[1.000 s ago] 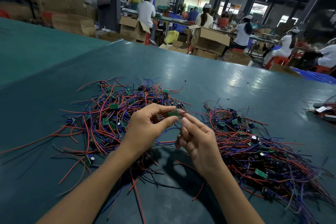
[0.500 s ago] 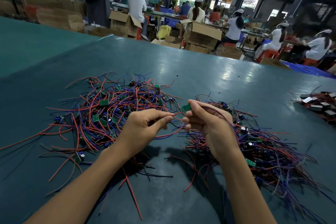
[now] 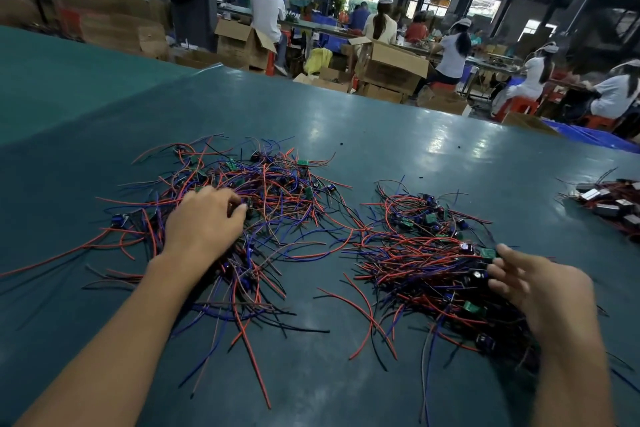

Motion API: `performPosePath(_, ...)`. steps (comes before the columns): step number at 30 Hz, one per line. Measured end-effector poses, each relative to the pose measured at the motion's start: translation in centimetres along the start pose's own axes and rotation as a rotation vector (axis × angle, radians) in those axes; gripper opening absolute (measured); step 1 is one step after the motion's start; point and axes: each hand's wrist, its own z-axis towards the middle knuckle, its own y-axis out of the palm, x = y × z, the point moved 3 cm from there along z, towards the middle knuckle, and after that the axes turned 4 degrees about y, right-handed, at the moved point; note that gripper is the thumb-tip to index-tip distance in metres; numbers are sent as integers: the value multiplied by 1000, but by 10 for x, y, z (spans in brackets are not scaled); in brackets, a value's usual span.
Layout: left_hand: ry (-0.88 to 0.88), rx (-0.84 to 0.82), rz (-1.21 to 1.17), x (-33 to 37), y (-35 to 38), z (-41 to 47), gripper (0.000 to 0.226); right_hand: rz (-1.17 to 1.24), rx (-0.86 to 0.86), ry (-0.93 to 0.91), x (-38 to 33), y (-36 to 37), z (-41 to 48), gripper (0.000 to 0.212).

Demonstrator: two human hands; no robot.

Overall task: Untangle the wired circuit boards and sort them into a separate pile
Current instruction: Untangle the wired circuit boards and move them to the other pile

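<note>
Abt half done, I'd judge: sorted pile (image 3: 426, 253) of small green circuit boards w/ red & blue wires on right; tangled heap (image 3: 273, 191) of same wired boards on left looks as big. Left hand (image 3: 204, 222) sits on the tangle, fingers curled in, can't tell if gripping. Right hand (image 3: 543, 291) over sorted pile, fingers loose, holds nothing. Green board (image 3: 487, 252) just beside its fingertips; wires (long axis) trail left.
</note>
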Motion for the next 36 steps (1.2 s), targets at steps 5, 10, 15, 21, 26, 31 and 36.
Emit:
performPosePath(5,-6,-65,-32,-7,2,3,41,263,42,21,-10,-4,-24,13)
performPosePath(10,76,-161,62,-3,5,0,42,491,205,-150,-33,18,-60,12)
performPosePath(15,64,-148,102,0,8,2,41,512,373,-458,-46,60,-85,14)
performPosePath(21,97,-21,4,6,8,1,23,387,110,-580,-46,136,-78,58)
performPosePath(26,262,292,-232,26,-8,-8,10,-257,-99,-905,8,178,-71,37)
performPosePath(31,634,584,-387,45,-24,-21,13,-491,-369,-1475,47,183,-92,23)
performPosePath(36,853,666,-365,66,-29,-38,9,65,-623,-475,52,191,-98,37)
